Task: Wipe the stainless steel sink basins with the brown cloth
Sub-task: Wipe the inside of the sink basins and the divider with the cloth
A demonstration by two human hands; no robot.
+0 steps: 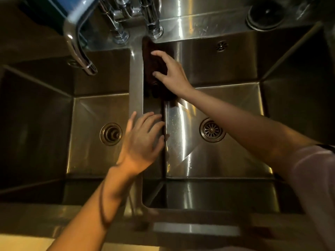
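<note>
Two stainless steel basins lie below me: the left basin (87, 151) and the right basin (226, 160), split by a narrow steel divider (136, 84). The brown cloth (150, 69) hangs against the right basin's left wall, just under the divider's far end. My right hand (170, 73) presses flat on the cloth with fingers spread. My left hand (143, 140) rests on the divider nearer to me, fingers straight and spread, holding nothing.
A chrome tap spout (79, 55) curves over the left basin, with more tap fittings (137, 13) on the back ledge. Each basin has a round drain, the left drain (111, 134) and the right drain (212, 130). A dark round plug (265, 15) sits at back right.
</note>
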